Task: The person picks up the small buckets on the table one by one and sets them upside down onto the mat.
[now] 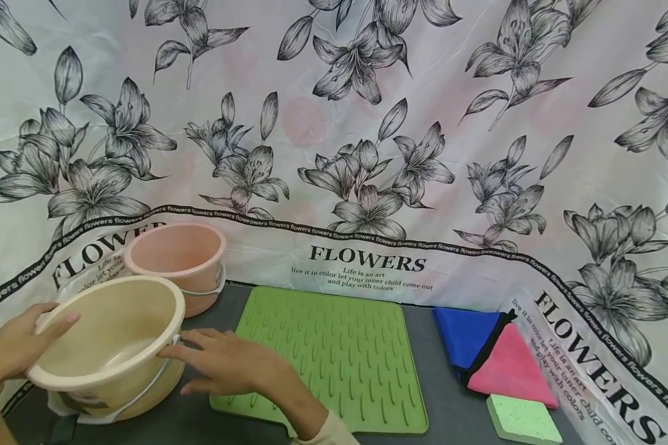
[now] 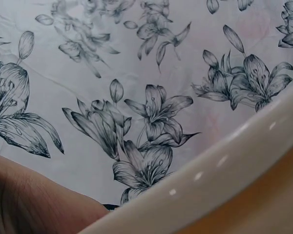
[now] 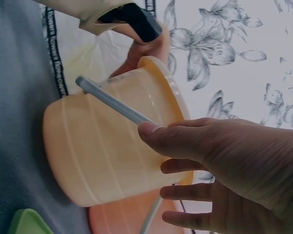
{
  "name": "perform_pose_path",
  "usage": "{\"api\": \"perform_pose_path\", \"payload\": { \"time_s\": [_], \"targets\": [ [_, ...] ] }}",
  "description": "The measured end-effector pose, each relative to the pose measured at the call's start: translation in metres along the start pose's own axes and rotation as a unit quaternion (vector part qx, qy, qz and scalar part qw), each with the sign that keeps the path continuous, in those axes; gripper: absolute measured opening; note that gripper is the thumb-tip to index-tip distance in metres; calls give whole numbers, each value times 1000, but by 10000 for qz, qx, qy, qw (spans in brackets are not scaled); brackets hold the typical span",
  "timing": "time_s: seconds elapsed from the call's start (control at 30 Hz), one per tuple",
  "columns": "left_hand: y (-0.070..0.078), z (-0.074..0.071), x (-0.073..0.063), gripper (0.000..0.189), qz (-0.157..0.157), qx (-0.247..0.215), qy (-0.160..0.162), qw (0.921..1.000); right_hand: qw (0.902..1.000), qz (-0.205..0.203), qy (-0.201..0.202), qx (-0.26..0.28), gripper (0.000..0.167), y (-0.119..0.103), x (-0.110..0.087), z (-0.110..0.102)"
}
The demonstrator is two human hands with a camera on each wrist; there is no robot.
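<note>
"Cream bucket (image 1: 114, 315), front left, is the one being handled. Left hand (image 1: 17, 343) pinches its rim (image 1: 180, 306); right hand (image 1: 234, 364) has fingers spread apart by the handle (image 3: 112, 101). Tips?"

"I'd hold that rim level, then curl the right fingers under the handle, staying off the pink bucket (image 1: 178, 250) behind."

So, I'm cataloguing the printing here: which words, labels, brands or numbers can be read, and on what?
"FLOWERS": large on the backdrop, repeated.
"Life is an art": backdrop, smaller.
"live it in color let your inner child come out": backdrop.
"and play with colors": backdrop.
"flowers": repeated along the backdrop's black band.
The dark mark on the cream bucket is unreadable.
</note>
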State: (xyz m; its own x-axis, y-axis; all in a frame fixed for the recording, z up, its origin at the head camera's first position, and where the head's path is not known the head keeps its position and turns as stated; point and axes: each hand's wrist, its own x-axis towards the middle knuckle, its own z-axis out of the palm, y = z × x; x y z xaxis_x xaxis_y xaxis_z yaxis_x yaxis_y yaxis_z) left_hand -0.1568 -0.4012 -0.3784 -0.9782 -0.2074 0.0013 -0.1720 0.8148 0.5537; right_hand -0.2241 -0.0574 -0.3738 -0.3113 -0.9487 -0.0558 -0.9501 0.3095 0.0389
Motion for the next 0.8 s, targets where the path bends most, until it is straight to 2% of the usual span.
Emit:
{"api": "perform_pose_path", "payload": {
  "time_s": [0.13, 0.4, 0.6, 0.8],
  "targets": [
    [8, 1, 2, 88, 52, -22, 33, 10000, 9999, 19, 24, 166, 72, 4, -9, -6],
    [24, 3, 10, 88, 258, 454, 75, 9986, 9983, -57, 272, 509, 64, 14, -30, -21],
    [44, 4, 12, 80, 644, 316, 173, 9973, 9942, -270, 970, 370, 58, 21, -48, -32],
    [63, 12, 15, 81, 777, 184, 197, 9966, 9875, -342, 1512, 296, 53, 25, -63, -39]
  ]
}}
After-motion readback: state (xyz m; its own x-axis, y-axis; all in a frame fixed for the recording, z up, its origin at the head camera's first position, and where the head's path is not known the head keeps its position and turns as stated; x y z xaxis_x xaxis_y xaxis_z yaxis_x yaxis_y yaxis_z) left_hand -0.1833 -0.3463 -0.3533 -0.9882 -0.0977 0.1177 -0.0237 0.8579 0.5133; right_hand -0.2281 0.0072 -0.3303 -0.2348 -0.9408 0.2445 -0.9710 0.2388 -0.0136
